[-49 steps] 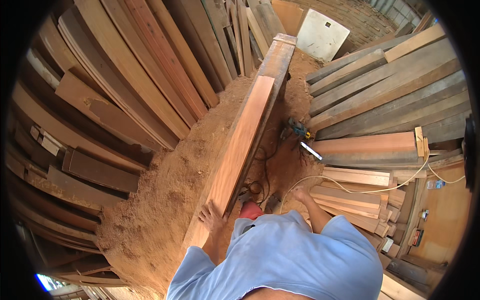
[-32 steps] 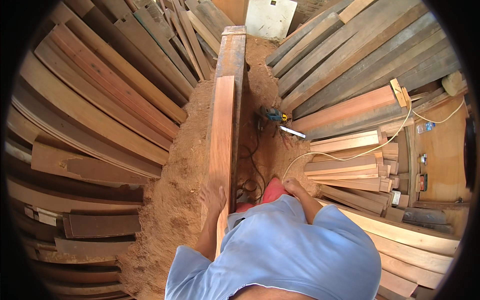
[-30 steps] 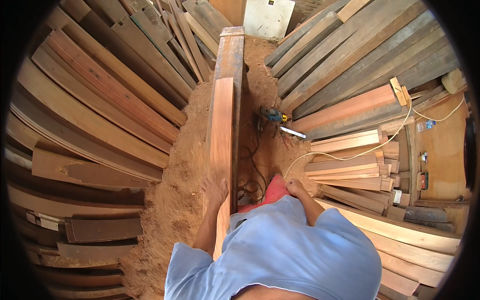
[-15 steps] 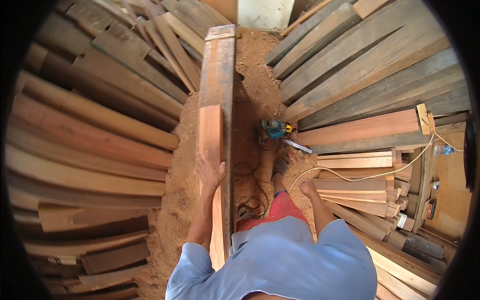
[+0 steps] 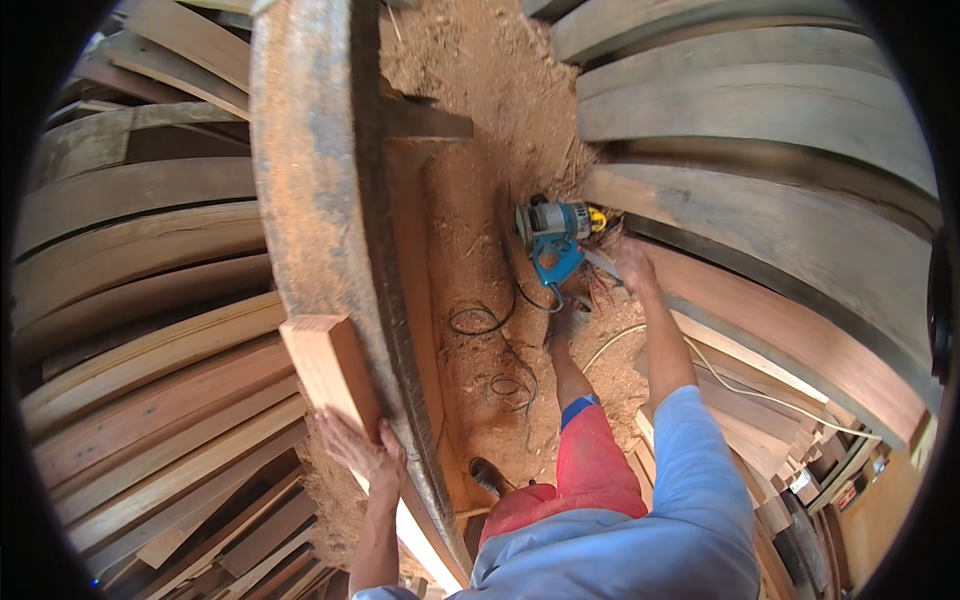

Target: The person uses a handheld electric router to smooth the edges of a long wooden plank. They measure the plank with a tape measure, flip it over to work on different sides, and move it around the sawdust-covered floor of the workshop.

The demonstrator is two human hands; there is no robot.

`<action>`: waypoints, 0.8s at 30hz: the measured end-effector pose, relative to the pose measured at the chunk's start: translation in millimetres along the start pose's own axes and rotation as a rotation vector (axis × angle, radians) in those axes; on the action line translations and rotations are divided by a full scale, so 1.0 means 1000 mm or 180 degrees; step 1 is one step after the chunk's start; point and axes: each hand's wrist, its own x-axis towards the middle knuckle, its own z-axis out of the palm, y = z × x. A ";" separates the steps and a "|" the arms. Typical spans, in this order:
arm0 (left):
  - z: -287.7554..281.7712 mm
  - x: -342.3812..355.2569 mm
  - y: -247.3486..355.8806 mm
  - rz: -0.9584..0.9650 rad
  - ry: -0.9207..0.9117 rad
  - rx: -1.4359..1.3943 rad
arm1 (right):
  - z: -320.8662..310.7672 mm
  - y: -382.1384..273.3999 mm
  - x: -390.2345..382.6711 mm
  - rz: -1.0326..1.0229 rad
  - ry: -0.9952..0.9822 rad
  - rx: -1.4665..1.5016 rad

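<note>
My left hand (image 5: 362,450) grips across a pale reddish board (image 5: 330,365), fingers spread along one side. The board lies along a long, thick, weathered beam (image 5: 310,160). My right hand (image 5: 636,265) reaches down beside a teal-and-silver power tool (image 5: 555,240) with a yellow part, low on the sawdust-covered ground. It is at the end of a pale metal bar (image 5: 600,260); blur hides whether it holds or only nears it. Dark cables (image 5: 480,320) lie coiled near the tool.
Grey timbers (image 5: 740,110) are stacked to the right, with lighter boards and a pale hose-like cord (image 5: 750,400) below them. Many stacked planks (image 5: 150,230) line the left. My feet stand on sawdust (image 5: 470,200) between the beam and the right-hand stacks.
My body and view have moved forward and lower, toward the power tool. My right hand has moved forward from near my leg to beside the tool; my left hand slid forward along the board.
</note>
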 end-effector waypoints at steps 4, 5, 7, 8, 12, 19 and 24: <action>-0.012 0.003 0.011 -0.0206 -0.0174 -0.0076 | -0.028 -0.076 0.050 0.0173 -0.0201 -0.0622; -0.013 0.005 0.013 -0.0269 -0.0246 -0.0108 | -0.018 -0.071 0.064 0.0172 -0.0190 -0.0753; -0.013 0.004 0.017 -0.0531 -0.0404 -0.0330 | 0.003 -0.057 0.097 0.0178 -0.0366 -0.0902; -0.009 0.005 0.019 -0.0638 -0.0338 -0.0607 | 0.019 -0.043 0.114 0.0023 -0.0245 -0.1034; 0.003 -0.036 -0.019 -0.0655 -0.0344 -0.0673 | 0.065 -0.014 0.162 0.0199 -0.0619 -0.1463; -0.001 -0.039 -0.020 -0.0711 -0.0429 -0.0738 | 0.074 -0.021 0.148 0.0602 -0.0512 -0.1322; -0.008 0.000 0.007 -0.0469 -0.0416 -0.0674 | 0.082 0.034 0.092 0.1137 -0.0105 -0.0513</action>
